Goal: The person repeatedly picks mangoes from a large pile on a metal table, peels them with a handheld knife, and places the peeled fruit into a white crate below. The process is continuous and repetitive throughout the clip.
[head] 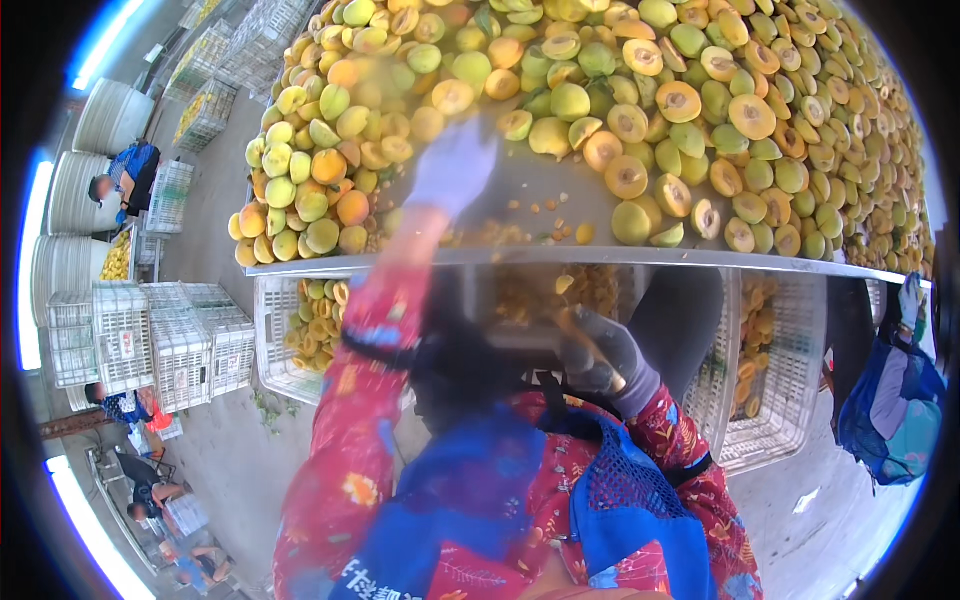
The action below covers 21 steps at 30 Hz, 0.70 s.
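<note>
My left hand point(456, 166), in a pale lavender glove, reaches over the metal table point(536, 176) to the near side of a heap of stone fruit. It is motion-blurred, its fingers close to the fruit; whether it grips anything cannot be told. Close to my body and below the table's edge, my right hand point(611, 352), in a grey glove, is shut on a slim wooden-looking tool handle point(594, 341). Whole yellow-green fruit point(281, 191) lies at the left. Halved fruit point(752, 116) with bare pit hollows covers the right. Small loose pits point(559, 225) dot the metal between.
A raised metal rim point(675, 257) runs along the table's front. Under it stand white plastic crates point(791, 375) holding fruit halves. Stacked crates point(195, 337) and large pale tubs point(64, 191) stand at the left. A co-worker point(892, 412) is at the right; several people are farther left.
</note>
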Available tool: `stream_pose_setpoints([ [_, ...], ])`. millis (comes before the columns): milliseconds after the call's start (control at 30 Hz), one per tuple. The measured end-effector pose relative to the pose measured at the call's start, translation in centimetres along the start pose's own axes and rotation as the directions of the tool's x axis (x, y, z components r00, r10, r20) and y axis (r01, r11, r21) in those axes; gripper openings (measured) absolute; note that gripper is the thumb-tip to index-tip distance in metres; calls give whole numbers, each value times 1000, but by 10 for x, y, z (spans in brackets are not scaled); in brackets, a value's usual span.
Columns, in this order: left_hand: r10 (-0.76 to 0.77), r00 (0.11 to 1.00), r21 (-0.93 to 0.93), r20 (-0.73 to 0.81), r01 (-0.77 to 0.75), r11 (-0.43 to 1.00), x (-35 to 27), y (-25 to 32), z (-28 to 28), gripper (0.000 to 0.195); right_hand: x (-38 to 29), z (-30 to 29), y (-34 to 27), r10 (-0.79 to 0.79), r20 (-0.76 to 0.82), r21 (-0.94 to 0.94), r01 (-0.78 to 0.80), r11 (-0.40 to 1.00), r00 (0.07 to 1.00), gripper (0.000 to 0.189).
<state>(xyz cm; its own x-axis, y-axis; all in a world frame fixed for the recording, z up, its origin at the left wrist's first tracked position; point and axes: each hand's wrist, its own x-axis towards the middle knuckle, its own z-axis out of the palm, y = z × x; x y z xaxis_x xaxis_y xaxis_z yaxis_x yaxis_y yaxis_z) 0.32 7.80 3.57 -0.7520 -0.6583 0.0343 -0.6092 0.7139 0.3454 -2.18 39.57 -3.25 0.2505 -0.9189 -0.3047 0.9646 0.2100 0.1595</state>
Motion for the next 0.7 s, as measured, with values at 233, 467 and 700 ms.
stream_pose_setpoints([
  [233, 50, 955, -669, 293, 167, 724, 71, -27, 68, 48, -19, 28, 8, -421, -182, -631, 223, 743, 888, 29],
  [467, 61, 899, -901, 433, 434, -9, -51, 3, 4, 50, -6, 61, 3, -594, 194, -981, 162, -107, 780, 20],
  [700, 188, 975, -803, -121, -207, 559, -132, -7, 32, 34, 14, 93, 22, -563, 497, -756, 10, -655, 660, 21],
])
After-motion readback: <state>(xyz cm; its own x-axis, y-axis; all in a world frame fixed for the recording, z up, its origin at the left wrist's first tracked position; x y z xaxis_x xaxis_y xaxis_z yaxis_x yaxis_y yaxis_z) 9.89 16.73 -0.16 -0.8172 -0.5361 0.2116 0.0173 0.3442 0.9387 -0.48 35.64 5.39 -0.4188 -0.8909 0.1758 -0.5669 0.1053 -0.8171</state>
